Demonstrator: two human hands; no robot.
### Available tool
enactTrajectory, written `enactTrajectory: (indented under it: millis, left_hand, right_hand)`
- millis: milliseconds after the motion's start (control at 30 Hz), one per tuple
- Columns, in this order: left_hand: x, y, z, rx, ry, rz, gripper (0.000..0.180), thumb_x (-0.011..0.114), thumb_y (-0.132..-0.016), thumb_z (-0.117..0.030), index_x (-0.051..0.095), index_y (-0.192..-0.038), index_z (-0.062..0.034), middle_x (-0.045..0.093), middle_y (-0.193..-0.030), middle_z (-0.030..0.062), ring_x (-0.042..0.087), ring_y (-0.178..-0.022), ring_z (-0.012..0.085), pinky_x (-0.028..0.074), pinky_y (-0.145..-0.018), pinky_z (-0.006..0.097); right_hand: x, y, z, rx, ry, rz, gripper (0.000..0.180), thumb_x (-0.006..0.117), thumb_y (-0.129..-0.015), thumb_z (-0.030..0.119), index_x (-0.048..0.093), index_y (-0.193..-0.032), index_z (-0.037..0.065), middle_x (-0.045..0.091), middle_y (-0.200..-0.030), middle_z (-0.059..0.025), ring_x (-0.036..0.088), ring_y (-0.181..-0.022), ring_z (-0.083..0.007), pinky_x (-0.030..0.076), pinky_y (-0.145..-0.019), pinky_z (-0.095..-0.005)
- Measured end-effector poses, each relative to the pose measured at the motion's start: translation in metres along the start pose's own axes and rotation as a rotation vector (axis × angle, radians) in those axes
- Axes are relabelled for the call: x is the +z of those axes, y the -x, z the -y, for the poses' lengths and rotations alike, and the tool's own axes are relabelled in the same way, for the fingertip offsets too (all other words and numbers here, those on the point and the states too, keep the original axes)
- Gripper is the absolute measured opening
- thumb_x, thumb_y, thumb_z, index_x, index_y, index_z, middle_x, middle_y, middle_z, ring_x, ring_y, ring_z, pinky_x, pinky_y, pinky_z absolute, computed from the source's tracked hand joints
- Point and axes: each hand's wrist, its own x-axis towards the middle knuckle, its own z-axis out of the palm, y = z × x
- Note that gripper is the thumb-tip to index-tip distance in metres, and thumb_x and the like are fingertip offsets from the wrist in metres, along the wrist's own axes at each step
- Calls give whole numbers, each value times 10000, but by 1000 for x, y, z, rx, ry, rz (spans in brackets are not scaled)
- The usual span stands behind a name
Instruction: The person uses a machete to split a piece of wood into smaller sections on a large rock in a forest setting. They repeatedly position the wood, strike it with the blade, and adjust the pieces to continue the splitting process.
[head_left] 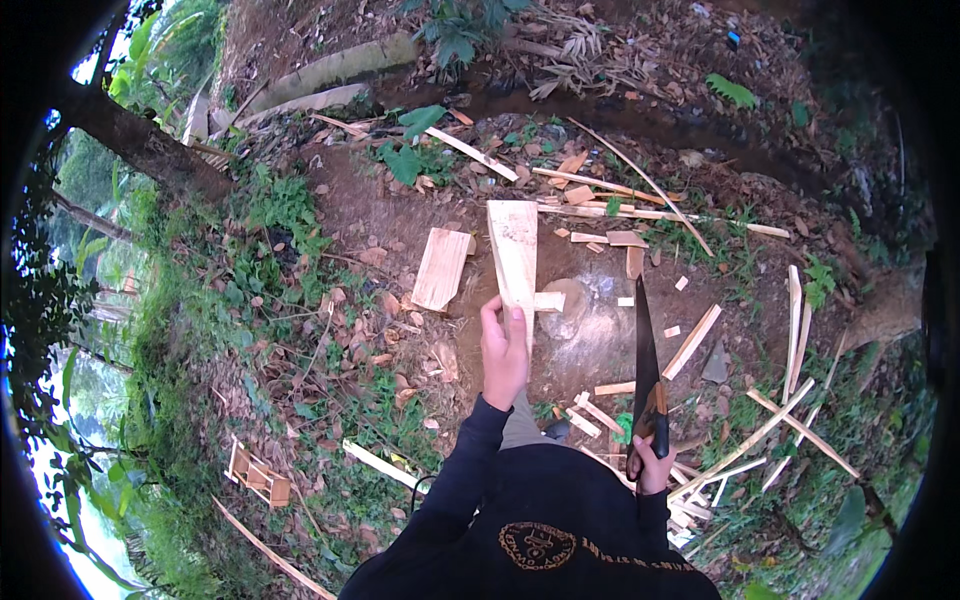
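My left hand (506, 354) is closed around the lower part of a pale wooden board (514, 248), thumb on its face. The board points away from me, its broad end at the far side. My right hand (654, 466) grips the handle of a handsaw (648, 355), whose dark blade points away from me, apart from the board. Between and beyond my hands lies a round pale patch dusted with sawdust, perhaps a stump top (590, 318). A small wood piece (549, 302) shows beside the board. Left of it sits a thick wooden block (440, 270).
Long thin strips (625, 190) lie across the far ground. More offcuts (692, 342) and sticks (760, 440) are scattered on the right. A small wooden frame (258, 478) stands at lower left. A tree trunk (150, 140) rises at upper left; plants and leaf litter surround the spot.
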Motion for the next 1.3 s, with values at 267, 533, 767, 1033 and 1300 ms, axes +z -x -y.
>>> enactTrajectory:
  millis: [267,533,767,1033,1300]
  left_hand:
    - [10,13,-9,-132,373,10,261,402,-1056,-213,312,-1217,-29,617,-1030,179,700,-802,220,559,-633,286]
    - [-2,10,-2,-44,261,-76,242,393,-1061,-201,419,-1181,8,627,-1001,149,658,-747,149,530,-645,285]
    - [-7,8,-10,-31,330,-90,229,419,-1052,-176,405,-1188,7,614,-980,129,635,-780,141,550,-660,287]
    - [-4,6,-29,-197,478,70,296,509,-1007,-124,387,-1245,1,595,-1084,116,601,-760,118,527,-576,244]
    - [-55,-21,116,-1220,1334,361,208,559,-884,-114,535,-1033,29,577,-924,62,529,-618,73,446,-513,193]
  right_hand:
    - [0,-11,1,14,36,33,267,679,-885,80,494,-695,51,461,-459,-31,412,-314,-116,313,-313,-251]
    - [5,-16,5,27,-3,62,244,674,-880,59,489,-722,50,452,-457,-32,408,-311,-124,313,-309,-258]
    - [12,-15,12,-1,1,60,244,671,-881,57,489,-718,48,447,-453,-30,402,-306,-124,311,-307,-261]
    - [4,-8,0,-2,-18,46,252,672,-886,74,493,-711,50,447,-453,-26,403,-308,-120,307,-307,-258]
    - [0,-8,-10,80,-59,7,251,693,-871,73,495,-718,58,476,-478,-24,408,-330,-102,326,-327,-250]
